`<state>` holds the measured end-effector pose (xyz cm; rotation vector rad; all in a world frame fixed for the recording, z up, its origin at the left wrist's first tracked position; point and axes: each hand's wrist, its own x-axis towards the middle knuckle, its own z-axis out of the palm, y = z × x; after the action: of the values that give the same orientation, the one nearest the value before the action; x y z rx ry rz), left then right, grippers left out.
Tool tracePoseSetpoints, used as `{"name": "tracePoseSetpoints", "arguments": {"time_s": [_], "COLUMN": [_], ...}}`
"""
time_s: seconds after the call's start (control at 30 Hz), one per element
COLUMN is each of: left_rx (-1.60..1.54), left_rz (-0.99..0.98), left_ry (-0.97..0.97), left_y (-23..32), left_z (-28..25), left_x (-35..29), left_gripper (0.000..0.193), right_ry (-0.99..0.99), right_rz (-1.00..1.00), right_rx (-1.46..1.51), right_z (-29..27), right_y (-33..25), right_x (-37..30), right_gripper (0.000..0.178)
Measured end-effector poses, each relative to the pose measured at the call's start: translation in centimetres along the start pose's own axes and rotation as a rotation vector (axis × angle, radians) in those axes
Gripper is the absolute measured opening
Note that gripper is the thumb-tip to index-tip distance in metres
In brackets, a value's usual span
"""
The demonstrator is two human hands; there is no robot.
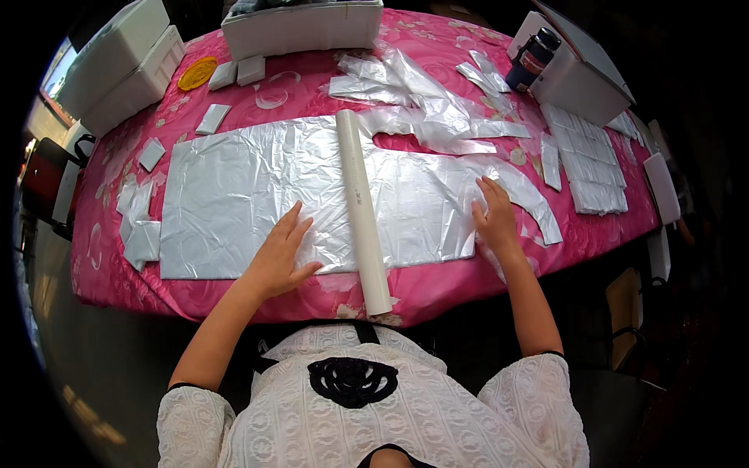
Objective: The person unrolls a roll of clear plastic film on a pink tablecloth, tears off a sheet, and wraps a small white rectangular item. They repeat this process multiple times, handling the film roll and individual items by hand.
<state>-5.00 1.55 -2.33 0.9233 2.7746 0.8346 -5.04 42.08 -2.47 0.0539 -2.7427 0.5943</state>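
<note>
A thin, silvery-white plastic bag with handle loops lies flat across the pink tablecloth, creased all over. A long off-white tube rests crosswise on its middle, its near end reaching past the bag toward me. My left hand is on the bag just left of the tube, fingers spread and holding nothing. To the right, my right hand lies over the bag by its handle end, fingers stretched out. Neither hand touches the tube.
More crumpled bags lie beyond the tube. Neat stacks of folded bags sit at right; small folded packets lie at left. White foam boxes, a yellow dish and a dark flask stand at the back.
</note>
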Motion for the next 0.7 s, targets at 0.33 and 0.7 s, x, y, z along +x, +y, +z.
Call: {"name": "tracePoseSetpoints", "arguments": {"time_s": [0.33, 0.7], "left_rx": [0.262, 0.378], "left_rz": [-0.019, 0.107], "left_ry": [0.034, 0.014], "left_y": [-4.2, -4.5], "left_z": [-3.4, -5.0], "left_x": [-8.5, -7.1], "left_gripper": [0.057, 0.034], "right_ry": [-0.092, -0.007], "right_rz": [0.126, -0.002], "right_rx": [-0.081, -0.056], "right_z": [1.1, -0.7], "right_y": [1.4, 2.3], "right_x": [2.6, 2.8], "right_gripper": [0.057, 0.03]}}
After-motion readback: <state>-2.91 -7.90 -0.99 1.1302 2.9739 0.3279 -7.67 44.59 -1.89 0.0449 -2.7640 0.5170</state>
